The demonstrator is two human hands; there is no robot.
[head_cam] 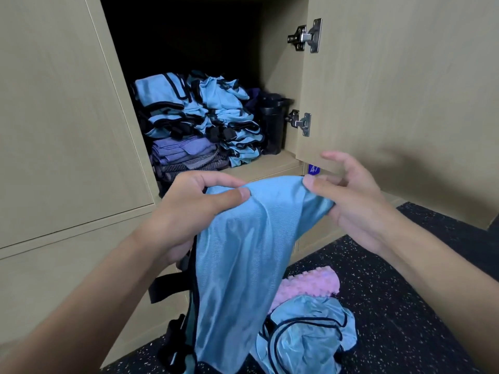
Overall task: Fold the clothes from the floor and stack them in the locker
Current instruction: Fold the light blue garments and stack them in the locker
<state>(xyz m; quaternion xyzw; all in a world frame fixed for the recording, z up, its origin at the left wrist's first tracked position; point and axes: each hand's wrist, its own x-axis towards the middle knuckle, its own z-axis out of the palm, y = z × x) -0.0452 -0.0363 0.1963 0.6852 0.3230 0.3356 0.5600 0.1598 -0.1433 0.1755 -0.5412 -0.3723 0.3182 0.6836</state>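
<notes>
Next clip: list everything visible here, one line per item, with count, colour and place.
held vest: one, light blue, black trim, hanging before the locker
floor vest: at least one, light blue, crumpled on floor
pink item: one, knobbly, on floor behind it
folded vests: two stacks, light blue, inside locker
folded clothes: several, purple, under left stack
bottle: one, black, locker's right side
hinges: two, metal, on open door
left hand: one, grips held vest's top
right hand: one, pinches same edge
</notes>
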